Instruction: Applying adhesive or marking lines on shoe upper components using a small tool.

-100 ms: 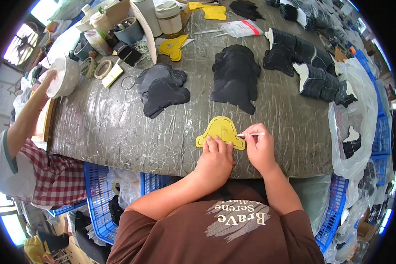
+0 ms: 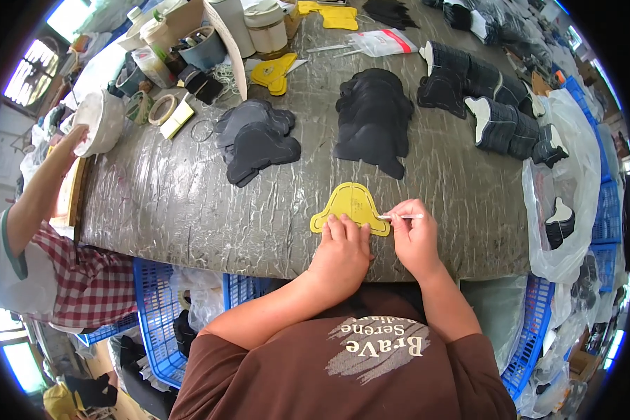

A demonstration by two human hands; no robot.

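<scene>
A yellow template (image 2: 352, 201) with slots along its edge lies flat near the table's front edge. My left hand (image 2: 341, 253) presses down on its lower part, fingers stretched out. In my right hand (image 2: 414, 238) a slim white marking pen (image 2: 404, 216) is pinched, its tip at the template's right lobe. Whatever lies under the template is hidden. Beyond it stands a fanned stack of black cut pieces (image 2: 374, 119); to its left is a smaller pile of black pieces (image 2: 259, 143) with pale outlines on some.
Bundled black pieces with white edges (image 2: 507, 129) lie at the right beside a clear plastic bag (image 2: 567, 189). Tape rolls (image 2: 162, 110), cups and jars (image 2: 266, 28) crowd the back left. A co-worker's arm (image 2: 45, 178) holds a white bowl (image 2: 99, 124). Blue baskets (image 2: 157, 308) stand below the table.
The pen in my right hand has shifted very slightly along the template's right lobe. My left hand stays in place on the template.
</scene>
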